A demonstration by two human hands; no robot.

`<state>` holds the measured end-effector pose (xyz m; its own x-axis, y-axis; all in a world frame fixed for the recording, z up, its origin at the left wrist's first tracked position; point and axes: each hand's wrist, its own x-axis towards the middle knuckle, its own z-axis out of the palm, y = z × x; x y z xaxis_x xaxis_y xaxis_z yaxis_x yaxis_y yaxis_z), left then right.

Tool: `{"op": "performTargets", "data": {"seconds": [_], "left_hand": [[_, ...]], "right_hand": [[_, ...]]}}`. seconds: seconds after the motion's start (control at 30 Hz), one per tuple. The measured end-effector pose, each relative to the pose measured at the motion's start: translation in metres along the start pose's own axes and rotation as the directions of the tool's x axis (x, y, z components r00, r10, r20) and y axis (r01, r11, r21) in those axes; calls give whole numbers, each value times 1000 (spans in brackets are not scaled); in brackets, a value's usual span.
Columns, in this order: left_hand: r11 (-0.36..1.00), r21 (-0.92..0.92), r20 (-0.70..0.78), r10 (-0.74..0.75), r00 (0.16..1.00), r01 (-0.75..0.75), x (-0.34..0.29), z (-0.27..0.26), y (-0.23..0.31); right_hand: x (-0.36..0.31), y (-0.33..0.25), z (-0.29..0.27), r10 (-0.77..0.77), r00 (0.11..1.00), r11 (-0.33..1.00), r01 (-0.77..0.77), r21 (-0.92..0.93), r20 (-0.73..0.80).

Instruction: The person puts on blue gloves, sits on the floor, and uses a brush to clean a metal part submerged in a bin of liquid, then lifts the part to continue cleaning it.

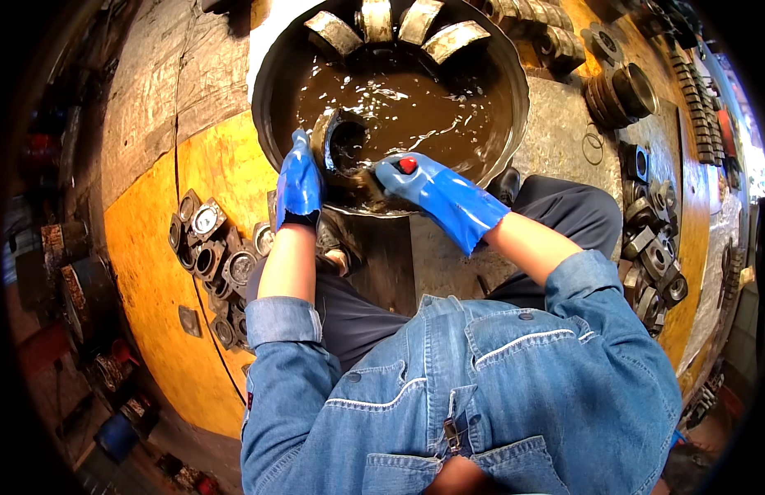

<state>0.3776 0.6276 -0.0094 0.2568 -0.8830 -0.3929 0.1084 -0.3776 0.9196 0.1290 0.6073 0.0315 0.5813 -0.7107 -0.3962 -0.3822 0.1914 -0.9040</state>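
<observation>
A wide dark metal basin [521, 115] of brown, rippling liquid stands in front of me. At its near left, a curved metal piece [323, 142], like part of a thick ring, stands partly in the liquid. My left hand [300, 183], in a blue rubber glove, grips its left side. My right hand [415, 180], gloved the same way, is closed just above the liquid at the piece's near right. From the top of its fist shows a red end [408, 165] of something; the rest is hidden by the glove and liquid.
Several curved metal segments [376, 21] rest along the basin's far rim. Flanged metal parts [225, 256] are heaped at left, more parts [650, 256] at right. Stacked rings [617, 97] and two thin loops [593, 148] lie at far right. My knees flank the basin's near side.
</observation>
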Motion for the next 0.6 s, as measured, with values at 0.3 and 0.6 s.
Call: {"op": "performTargets", "data": {"seconds": [0.3,0.6], "left_hand": [[972,-237,31,4,1000,3,-5,16,7],[912,409,-147,90,985,-23,-29,15,35]], "right_hand": [[2,10,7,3,991,987,19,162,-132],[31,12,-22,47,971,996,-28,86,-233]]}}
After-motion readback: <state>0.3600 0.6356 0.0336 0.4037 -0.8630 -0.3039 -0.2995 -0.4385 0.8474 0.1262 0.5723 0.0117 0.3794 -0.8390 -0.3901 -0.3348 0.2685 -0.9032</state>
